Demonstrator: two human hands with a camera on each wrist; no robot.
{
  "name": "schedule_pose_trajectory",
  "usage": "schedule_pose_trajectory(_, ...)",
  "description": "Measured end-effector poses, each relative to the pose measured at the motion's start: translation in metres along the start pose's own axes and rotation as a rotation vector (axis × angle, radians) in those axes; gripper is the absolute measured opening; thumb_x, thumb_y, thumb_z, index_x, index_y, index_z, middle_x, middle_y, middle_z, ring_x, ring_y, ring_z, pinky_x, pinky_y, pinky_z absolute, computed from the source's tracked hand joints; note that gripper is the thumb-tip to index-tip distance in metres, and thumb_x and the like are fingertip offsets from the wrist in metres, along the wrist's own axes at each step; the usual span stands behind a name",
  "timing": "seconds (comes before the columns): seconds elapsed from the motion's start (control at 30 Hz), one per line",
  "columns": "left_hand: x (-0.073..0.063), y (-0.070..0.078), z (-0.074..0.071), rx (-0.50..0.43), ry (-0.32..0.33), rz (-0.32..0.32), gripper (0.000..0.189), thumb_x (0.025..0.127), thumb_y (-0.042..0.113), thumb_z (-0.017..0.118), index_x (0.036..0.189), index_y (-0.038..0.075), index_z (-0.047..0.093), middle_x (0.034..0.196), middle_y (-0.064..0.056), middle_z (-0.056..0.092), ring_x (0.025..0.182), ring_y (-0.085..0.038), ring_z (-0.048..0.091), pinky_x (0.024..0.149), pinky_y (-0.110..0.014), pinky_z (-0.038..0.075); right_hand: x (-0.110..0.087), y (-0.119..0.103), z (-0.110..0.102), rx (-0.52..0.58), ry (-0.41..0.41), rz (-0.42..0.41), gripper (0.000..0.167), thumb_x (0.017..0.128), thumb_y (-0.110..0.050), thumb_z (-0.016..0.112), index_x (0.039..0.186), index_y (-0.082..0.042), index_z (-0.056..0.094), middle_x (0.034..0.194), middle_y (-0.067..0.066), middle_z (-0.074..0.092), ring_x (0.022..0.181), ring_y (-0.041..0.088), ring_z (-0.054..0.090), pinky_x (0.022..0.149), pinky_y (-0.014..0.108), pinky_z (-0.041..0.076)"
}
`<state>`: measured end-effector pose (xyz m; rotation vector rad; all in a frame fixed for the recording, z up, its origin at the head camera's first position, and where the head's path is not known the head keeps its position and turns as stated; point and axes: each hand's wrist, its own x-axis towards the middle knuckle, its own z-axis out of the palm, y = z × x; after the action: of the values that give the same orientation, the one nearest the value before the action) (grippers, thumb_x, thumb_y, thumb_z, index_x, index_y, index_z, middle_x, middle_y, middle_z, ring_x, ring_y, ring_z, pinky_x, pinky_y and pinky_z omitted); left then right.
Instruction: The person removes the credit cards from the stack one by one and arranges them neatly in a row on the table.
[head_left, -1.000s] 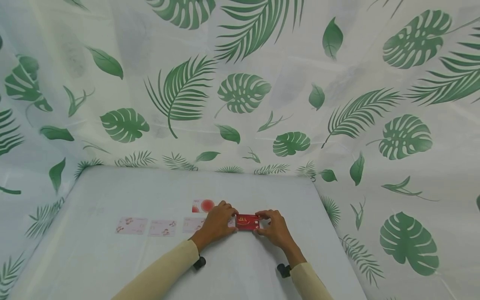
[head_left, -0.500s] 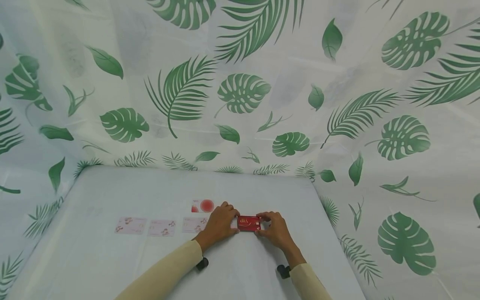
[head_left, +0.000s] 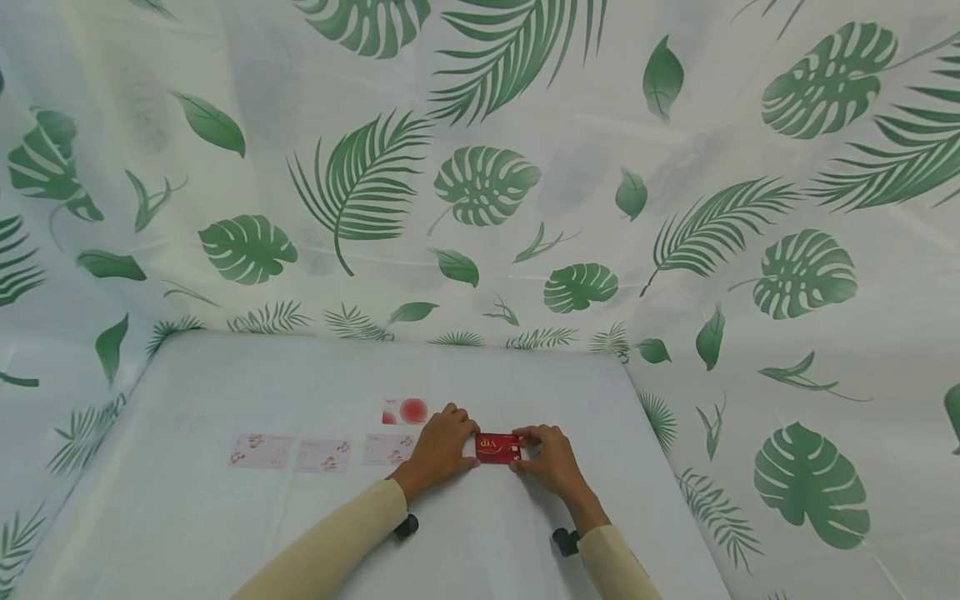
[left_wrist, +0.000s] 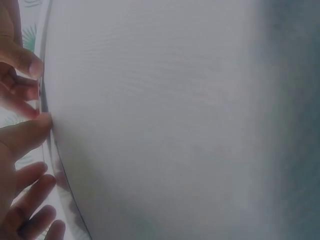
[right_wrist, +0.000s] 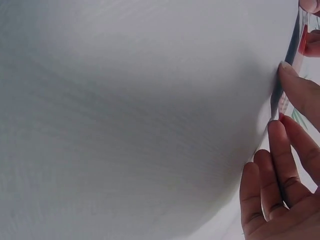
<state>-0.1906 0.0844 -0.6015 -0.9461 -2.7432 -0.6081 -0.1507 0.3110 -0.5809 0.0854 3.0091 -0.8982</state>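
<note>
A red card with gold VIP lettering (head_left: 497,448), its print upside down in the head view, lies flat between my two hands, close over the white table. My left hand (head_left: 441,446) holds its left end, fingers at the far corner and thumb at the near one. At the right end my right hand (head_left: 553,458) pinches the card the same way. The left wrist view catches my left hand (left_wrist: 22,195) from low down, the right wrist view my right hand (right_wrist: 287,185); there the card shows only as a thin edge.
Three pale pink cards with a floral print lie in a row to the left: the far-left card (head_left: 261,451), a middle card (head_left: 323,456) and one (head_left: 386,450) beside my left hand. Behind them lies a white card with red circles (head_left: 405,411). A leaf-patterned sheet (head_left: 487,187) hangs behind the table (head_left: 300,533).
Both hands keep their hold on the red card. My left hand and the card have shifted slightly to the right. A pink patch seen between my left fingers earlier no longer shows.
</note>
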Motion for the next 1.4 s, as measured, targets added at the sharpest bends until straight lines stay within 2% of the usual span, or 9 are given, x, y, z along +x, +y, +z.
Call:
schedule_pose_trajectory(0.37,-0.001,0.0,0.0,0.001,-0.007,-0.008,0.046,0.072,0.044,0.084,0.11,0.02,0.073,0.101,0.001,0.062,0.095,-0.015,0.047,0.078,-0.03,0.045,0.001,-0.003,-0.003,-0.01,-0.03,0.024,0.054,0.065,-0.016,0.092,0.115,-0.022,0.072,0.098,-0.001,0.062,0.101,0.021,0.051,0.087,0.048,0.046)
schedule_pose_trajectory(0.67,-0.003,-0.001,-0.002,-0.013,0.0,-0.003,0.048,0.072,0.043,0.085,0.111,0.018,0.073,0.102,0.001,0.061,0.096,-0.016,0.047,0.078,-0.032,0.043,0.002,-0.003,-0.002,-0.001,-0.037,0.027,0.054,0.064,-0.015,0.092,0.114,-0.021,0.072,0.093,-0.002,0.062,0.096,0.02,0.05,0.086,0.046,0.045)
schedule_pose_trajectory(0.83,-0.004,-0.003,-0.003,-0.023,0.019,0.015,0.05,0.072,0.043,0.085,0.113,0.018,0.072,0.102,0.001,0.062,0.097,-0.017,0.048,0.079,-0.032,0.044,0.001,-0.004,-0.001,0.005,-0.012,0.031,0.052,0.065,-0.021,0.092,0.114,-0.021,0.072,0.096,0.0,0.062,0.097,0.021,0.051,0.086,0.046,0.046)
schedule_pose_trajectory(1.1,-0.006,-0.008,-0.014,-0.07,0.038,0.036,0.052,0.072,0.042,0.085,0.116,0.019,0.071,0.106,0.001,0.064,0.1,-0.018,0.05,0.085,-0.034,0.046,0.004,-0.01,0.001,0.059,0.047,0.006,0.049,0.07,-0.026,0.089,0.115,-0.024,0.071,0.1,-0.001,0.063,0.1,0.024,0.052,0.084,0.045,0.046)
schedule_pose_trajectory(1.27,-0.008,-0.016,-0.015,-0.052,0.047,0.041,0.052,0.072,0.045,0.084,0.116,0.021,0.071,0.105,0.002,0.064,0.099,-0.018,0.05,0.086,-0.032,0.046,0.009,-0.016,0.004,0.075,0.062,-0.021,0.049,0.069,-0.027,0.09,0.114,-0.026,0.07,0.098,-0.004,0.063,0.101,0.018,0.052,0.083,0.04,0.047)
schedule_pose_trajectory(1.4,-0.009,-0.021,-0.017,-0.057,0.077,0.056,0.051,0.071,0.042,0.085,0.115,0.02,0.071,0.102,0.002,0.063,0.098,-0.018,0.05,0.086,-0.032,0.045,0.013,-0.023,0.006,0.09,0.07,-0.044,0.049,0.068,-0.028,0.09,0.114,-0.026,0.07,0.099,-0.003,0.064,0.101,0.016,0.052,0.084,0.038,0.046)
